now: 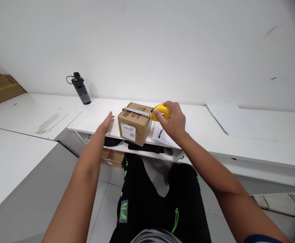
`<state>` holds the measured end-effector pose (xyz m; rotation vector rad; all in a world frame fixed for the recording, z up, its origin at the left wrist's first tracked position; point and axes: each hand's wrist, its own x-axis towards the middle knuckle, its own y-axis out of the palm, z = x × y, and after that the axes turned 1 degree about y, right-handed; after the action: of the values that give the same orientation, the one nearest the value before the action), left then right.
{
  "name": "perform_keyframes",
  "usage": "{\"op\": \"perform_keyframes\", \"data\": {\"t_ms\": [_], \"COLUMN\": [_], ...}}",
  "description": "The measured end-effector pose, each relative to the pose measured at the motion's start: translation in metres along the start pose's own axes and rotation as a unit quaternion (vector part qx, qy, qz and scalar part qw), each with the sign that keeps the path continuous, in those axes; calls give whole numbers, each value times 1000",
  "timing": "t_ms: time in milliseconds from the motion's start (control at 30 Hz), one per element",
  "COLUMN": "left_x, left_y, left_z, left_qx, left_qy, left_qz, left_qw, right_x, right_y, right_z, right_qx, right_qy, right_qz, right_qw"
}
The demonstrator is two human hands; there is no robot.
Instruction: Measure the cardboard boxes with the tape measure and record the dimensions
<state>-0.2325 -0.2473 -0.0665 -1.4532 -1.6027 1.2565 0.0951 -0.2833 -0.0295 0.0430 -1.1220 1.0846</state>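
A brown cardboard box (147, 132) with a white label on its front stands at the front edge of the white desk. My right hand (174, 118) grips a yellow tape measure (162, 112) at the box's right side. The metal blade (137, 111) runs from it across the top of the box to the left edge. To the left of the box, my left hand (107, 122) is held apart from it, fingers stretched out and nothing in them. Under my right hand lies a sheet of written paper (164, 135) with a dark pen (161, 133) on it.
A dark water bottle (81, 90) stands by the wall at the left. White paper sheets (241, 123) lie on the desk at the right. More cardboard boxes (4, 88) sit at the far left. Below the desktop runs a shelf (147, 149) with dark items.
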Motion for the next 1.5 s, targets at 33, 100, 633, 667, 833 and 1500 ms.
{"op": "perform_keyframes", "data": {"t_ms": [33, 100, 633, 667, 833, 1500], "left_x": [4, 8, 7, 9, 17, 10], "left_y": [-16, -45, -42, -42, -46, -45], "left_z": [-11, -43, -174, -174, -184, -189], "left_qx": [-59, -170, 135, 136, 146, 168], "left_qy": [8, 27, 37, 37, 34, -5], "left_qz": [18, 26, -57, -59, -31, -44], "left_qw": [998, 985, 989, 988, 988, 985], "right_x": [-1, -3, 33, 35, 26, -96], "right_y": [0, 2, -37, -40, -35, -74], "right_z": [0, -1, -97, -118, -194, -165], "right_qx": [-8, -23, -59, -113, -323, 177], "right_qy": [-5, -20, 52, 65, 87, 252], "right_qz": [8, 26, 161, 188, 416, 152], "right_qw": [1000, 999, 984, 974, 846, 939]}}
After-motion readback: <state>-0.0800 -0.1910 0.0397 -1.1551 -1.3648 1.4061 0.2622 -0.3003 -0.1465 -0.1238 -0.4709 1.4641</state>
